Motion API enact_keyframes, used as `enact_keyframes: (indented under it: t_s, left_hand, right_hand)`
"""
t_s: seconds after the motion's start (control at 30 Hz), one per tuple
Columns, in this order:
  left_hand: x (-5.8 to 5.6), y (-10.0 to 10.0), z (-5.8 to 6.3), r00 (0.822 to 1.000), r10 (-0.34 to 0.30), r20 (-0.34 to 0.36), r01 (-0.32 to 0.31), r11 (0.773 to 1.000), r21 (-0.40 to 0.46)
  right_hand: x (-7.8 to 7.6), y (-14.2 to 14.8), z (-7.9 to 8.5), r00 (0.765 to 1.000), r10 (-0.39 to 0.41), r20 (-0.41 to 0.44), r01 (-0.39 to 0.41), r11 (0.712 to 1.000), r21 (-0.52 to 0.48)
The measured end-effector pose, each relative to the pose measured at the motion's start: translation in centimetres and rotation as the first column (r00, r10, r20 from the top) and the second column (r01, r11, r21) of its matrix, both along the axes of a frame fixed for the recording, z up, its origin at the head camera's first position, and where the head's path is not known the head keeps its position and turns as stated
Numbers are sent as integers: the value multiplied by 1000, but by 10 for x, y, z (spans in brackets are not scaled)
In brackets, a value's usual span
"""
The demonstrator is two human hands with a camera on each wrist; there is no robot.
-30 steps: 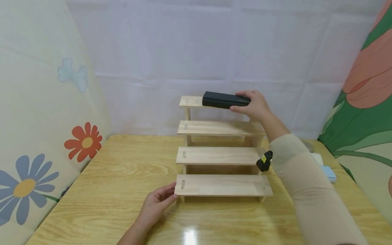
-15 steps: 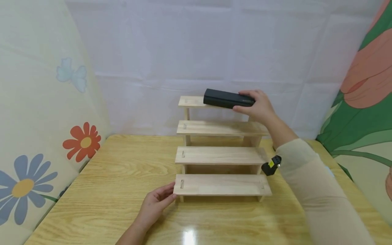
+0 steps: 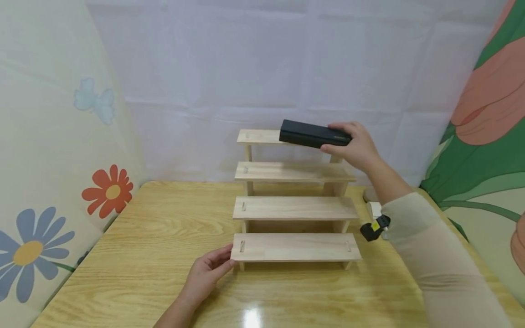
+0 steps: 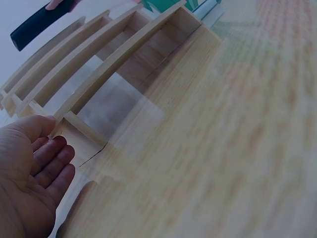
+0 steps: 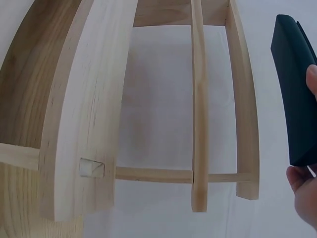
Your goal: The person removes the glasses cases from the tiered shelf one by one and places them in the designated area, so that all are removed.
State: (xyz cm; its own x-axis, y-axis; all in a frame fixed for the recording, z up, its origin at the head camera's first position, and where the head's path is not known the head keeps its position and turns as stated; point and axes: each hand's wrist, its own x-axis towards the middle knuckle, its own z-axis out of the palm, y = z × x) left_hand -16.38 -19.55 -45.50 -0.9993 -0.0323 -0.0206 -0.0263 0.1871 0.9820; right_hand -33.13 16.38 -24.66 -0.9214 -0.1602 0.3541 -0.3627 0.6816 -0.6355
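My right hand (image 3: 356, 145) grips the right end of a long black glasses case (image 3: 307, 133) at the top board of a wooden stepped display stand (image 3: 295, 248). In the head view the case overlaps that board and slants down to the right. The right wrist view shows the case (image 5: 296, 94) beside the stand's top tier, thumb and fingertips on it. With thumb and fingers, my left hand (image 3: 207, 274) holds the left end of the lowest board. In the left wrist view its thumb lies at the board's corner, with the other fingers bent below.
The stand is on a wood-grain table (image 3: 176, 218) in front of a white cloth backdrop (image 3: 205, 68). Behind the right forearm, a grey item (image 3: 370, 195) and a white item (image 3: 374, 210) lie partly hidden. Flower-patterned panels flank both sides.
My right hand has moved to the right with the glasses case, baring more of the top board's left end. The left hand stays at the lowest board.
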Motion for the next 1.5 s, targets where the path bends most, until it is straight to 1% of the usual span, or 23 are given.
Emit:
enact_keyframes:
  t_s: [0.1, 0.3, 0.5, 0.6, 0.77, 0.97, 1.2, 1.4, 1.5]
  left_hand:
    - [-1, 0, 0, 1000, -2, 3, 2, 1000, 9]
    - [-1, 1, 0, 1000, -6, -1, 6, 1000, 12]
    - [-2, 1, 0, 1000, -8, -4, 9, 1000, 21]
    - [-1, 1, 0, 1000, -8, -8, 9, 1000, 19]
    - [0, 1, 0, 1000, -11, -9, 11, 1000, 14]
    - [0, 2, 0, 1000, -11, -12, 11, 1000, 15]
    - [0, 1, 0, 1000, -2, -17, 2, 1000, 8]
    - [0, 1, 0, 1000, 2, -15, -2, 1000, 15]
    - [0, 1, 0, 1000, 1, -19, -1, 1000, 9]
  right_hand:
    - [4, 3, 0, 1000, 1, 0, -1, 1000, 0]
    - [10, 11, -2, 1000, -6, -25, 6, 1000, 5]
    - [17, 18, -2, 1000, -16, -13, 16, 1000, 10]
    - [21, 22, -3, 1000, -12, -26, 13, 1000, 16]
    - [26, 30, -8, 999, -3, -45, 4, 1000, 11]
    - [34, 41, -13, 999, -10, -37, 9, 1000, -8]
    - [42, 52, -20, 998, -18, -60, 18, 1000, -5]
    - [49, 61, -21, 999, -35, -33, 35, 999, -5]
    - [53, 66, -23, 999, -39, -37, 39, 999, -1]
